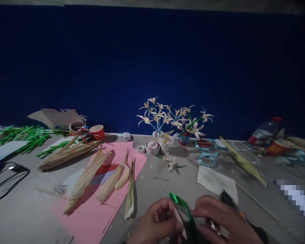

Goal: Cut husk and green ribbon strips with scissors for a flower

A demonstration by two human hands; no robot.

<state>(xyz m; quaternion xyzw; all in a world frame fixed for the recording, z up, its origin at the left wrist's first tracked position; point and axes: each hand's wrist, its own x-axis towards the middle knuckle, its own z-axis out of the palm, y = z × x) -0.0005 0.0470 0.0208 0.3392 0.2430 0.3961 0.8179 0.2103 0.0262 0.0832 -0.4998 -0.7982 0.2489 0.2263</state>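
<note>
Green ribbon (178,199) between left grip (160,220), pinching pale strip (178,216), and right grip (220,215), hold unclear

Left of my left hand (156,220), I saw corn husks (87,183) lying on paper sheets (88,225). Beyond both hands, flowers (197,129) stood in a cup (184,139); a bottle (264,132) was right of and beyond my right hand (223,217).

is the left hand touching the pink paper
Apart: the head view shows grey table between the left hand and the pink paper.
</note>
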